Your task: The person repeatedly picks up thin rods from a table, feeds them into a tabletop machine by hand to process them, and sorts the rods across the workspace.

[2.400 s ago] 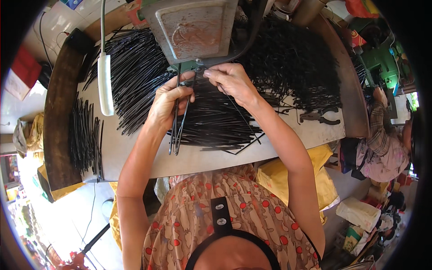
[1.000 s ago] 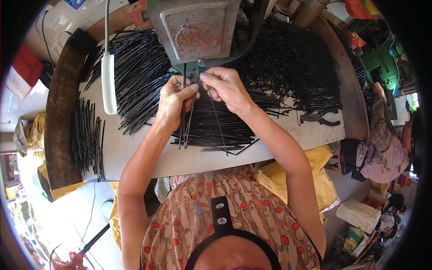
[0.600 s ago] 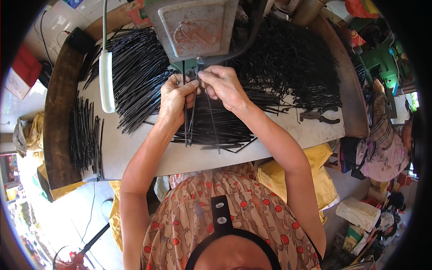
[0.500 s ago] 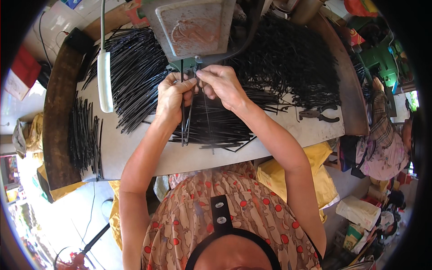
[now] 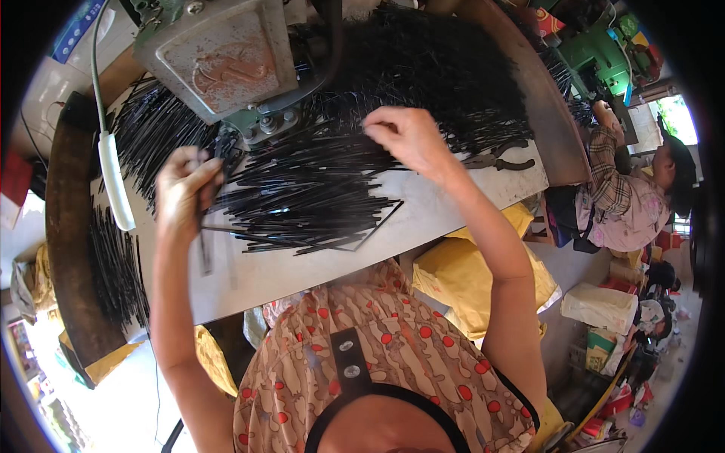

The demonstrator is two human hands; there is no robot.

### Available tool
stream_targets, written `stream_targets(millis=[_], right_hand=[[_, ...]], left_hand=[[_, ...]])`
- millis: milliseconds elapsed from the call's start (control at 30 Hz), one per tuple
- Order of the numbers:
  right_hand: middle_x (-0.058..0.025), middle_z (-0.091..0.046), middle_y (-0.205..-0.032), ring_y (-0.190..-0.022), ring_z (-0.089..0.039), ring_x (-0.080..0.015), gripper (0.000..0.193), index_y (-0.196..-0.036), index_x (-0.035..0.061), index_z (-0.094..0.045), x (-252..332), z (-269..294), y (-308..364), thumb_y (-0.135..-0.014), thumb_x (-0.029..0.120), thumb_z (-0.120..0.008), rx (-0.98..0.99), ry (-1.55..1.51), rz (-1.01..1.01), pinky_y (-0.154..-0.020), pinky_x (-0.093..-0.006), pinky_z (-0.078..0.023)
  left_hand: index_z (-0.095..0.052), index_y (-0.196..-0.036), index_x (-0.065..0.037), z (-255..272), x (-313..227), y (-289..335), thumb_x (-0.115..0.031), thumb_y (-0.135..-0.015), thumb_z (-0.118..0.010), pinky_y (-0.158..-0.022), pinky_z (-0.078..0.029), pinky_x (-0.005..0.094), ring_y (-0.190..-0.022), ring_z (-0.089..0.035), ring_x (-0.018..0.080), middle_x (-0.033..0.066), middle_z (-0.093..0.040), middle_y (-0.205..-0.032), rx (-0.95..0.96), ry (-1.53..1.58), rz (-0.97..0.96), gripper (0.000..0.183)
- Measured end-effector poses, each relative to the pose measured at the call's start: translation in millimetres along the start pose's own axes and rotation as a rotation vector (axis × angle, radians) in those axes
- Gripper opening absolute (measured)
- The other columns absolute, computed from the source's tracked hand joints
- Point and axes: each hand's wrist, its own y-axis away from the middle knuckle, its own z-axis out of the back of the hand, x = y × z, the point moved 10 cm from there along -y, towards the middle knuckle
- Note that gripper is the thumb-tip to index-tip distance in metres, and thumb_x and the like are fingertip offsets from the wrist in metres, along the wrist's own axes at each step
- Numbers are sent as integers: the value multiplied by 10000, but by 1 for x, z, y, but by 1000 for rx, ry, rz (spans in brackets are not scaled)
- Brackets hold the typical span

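Observation:
My left hand (image 5: 183,190) is closed around a few thin black rods (image 5: 204,253) that hang down from my fist toward me over the bench top (image 5: 257,275). My right hand (image 5: 408,140) reaches to the right over a dense pile of black rods (image 5: 453,83), fingers curled and pinching at the rods there. Between my hands lies a loose fan of black rods (image 5: 302,196). Behind it stands a grey metal press machine (image 5: 219,57).
A white tube lamp (image 5: 117,181) lies at the left, with more black rods (image 5: 113,264) on a dark curved ledge. Pliers (image 5: 502,160) rest at the bench's right end. Another person (image 5: 627,204) sits at the far right. Yellow bags (image 5: 461,279) sit under the bench.
Both hands have left the machine's head. My left hand swung left with its rods; my right hand moved right to the big pile. The view has tilted.

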Motion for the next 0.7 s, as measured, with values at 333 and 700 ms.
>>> stream_targets(millis=[333, 700], right_hand=[[-54, -490, -898, -845, -496, -187, 201, -834, 58, -569, 29, -4, 18, -634, 38, -558, -10, 842, 577, -692, -294, -443], [-63, -485, -956, -814, -507, -183, 203, -833, 45, -552, 29, -11, 17, -630, 41, -560, -42, 848, 639, -679, -291, -465]], left_hand=[[-514, -1033, -24, 128, -23, 50, -125, -728, -610, -765, -423, 425, -932, -506, 346, 163, -508, -1044, -361, -1587, -88, 335], [-524, -736, -10, -101, -40, 58, 55, -600, -524, -631, -456, 350, -737, -517, 268, 113, -488, -748, 125, -1067, -935, 151]])
